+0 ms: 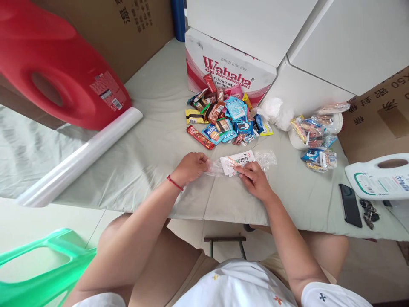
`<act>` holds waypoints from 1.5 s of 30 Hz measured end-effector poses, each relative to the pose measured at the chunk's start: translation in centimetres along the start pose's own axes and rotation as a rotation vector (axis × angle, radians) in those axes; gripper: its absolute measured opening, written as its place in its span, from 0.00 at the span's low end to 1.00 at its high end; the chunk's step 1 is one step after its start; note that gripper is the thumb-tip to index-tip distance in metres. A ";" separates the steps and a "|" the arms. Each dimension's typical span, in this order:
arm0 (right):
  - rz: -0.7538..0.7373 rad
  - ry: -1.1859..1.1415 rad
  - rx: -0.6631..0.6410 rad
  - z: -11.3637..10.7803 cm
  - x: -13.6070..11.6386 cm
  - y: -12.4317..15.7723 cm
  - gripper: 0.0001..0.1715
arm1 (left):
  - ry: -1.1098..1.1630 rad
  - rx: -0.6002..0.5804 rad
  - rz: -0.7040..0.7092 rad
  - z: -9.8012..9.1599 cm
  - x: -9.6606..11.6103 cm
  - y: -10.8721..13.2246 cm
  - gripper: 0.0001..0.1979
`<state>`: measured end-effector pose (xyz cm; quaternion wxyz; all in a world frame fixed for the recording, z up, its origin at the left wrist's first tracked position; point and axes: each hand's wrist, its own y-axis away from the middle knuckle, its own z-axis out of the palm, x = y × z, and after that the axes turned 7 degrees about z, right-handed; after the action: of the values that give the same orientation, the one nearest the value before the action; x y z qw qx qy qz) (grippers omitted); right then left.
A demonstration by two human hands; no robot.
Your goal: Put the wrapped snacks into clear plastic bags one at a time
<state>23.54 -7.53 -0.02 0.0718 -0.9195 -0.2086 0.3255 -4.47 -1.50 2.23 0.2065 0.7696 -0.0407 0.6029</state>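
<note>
White shirt fabric (236,283) fills the bottom middle of the frame, nearest the camera, with bare forearms reaching up from it. Near the centre, the left hand (192,166) — a red cord bracelet (174,183) at its wrist — pinches one end of a clear plastic bag (267,158) between thumb and fingers. Just right of centre, the right hand (254,180) grips a white printed packet (244,157) by its lower edge, fingertips over its face. That packet lies across the clear plastic; whether it is inside or on top, I cannot tell. Above the hands, wrapped snacks (217,115) form a loose pile before a Wahaha box (228,72). At the right of the frame sit a black phone (350,205) and, just beside it, keys (370,213). Upper left stands a big red jug (86,81) — a white plastic roll (86,151) slants below it.
</note>
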 end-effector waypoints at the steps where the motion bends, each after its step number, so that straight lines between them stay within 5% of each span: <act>1: 0.002 -0.001 -0.002 0.0 0.0 0.0 0.26 | -0.068 0.010 0.002 -0.2 0.1 0.2 0.06; 6: 0.004 -0.013 -0.005 -0.2 0.0 0.0 0.25 | -0.186 -0.052 -0.047 -2.7 0.0 1.7 0.08; 11: -0.035 -0.045 -0.001 -0.2 0.2 0.0 0.27 | -0.052 0.172 -0.001 -2.7 -0.4 1.6 0.10; 16: -0.011 -0.058 0.009 -0.1 0.4 0.1 0.25 | 0.083 -0.131 0.028 -1.4 0.6 1.1 0.29; 19: -0.010 -0.068 0.007 0.0 0.5 0.1 0.24 | 0.125 -0.110 0.015 -1.1 0.9 1.0 0.36; 26: -0.041 -0.076 0.016 -0.2 0.3 -0.1 0.25 | -0.002 0.023 -0.018 -0.8 0.4 1.0 0.12; 34: -0.068 -0.103 0.012 -0.1 0.3 -0.2 0.28 | -0.096 -0.008 0.050 -3.1 0.7 2.0 0.15; 37: -0.060 -0.118 0.017 0.0 0.4 -0.1 0.28 | -0.179 -0.045 0.077 -2.7 0.8 1.7 0.22; 45: -0.044 -0.122 0.012 0.0 0.5 -0.1 0.26 | -0.175 -0.030 0.100 -2.0 0.5 1.9 0.14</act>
<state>23.81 -7.23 -0.24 0.0717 -0.8927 -0.2307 0.3805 -6.73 -2.39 3.55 0.1835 0.8132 -0.1059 0.5421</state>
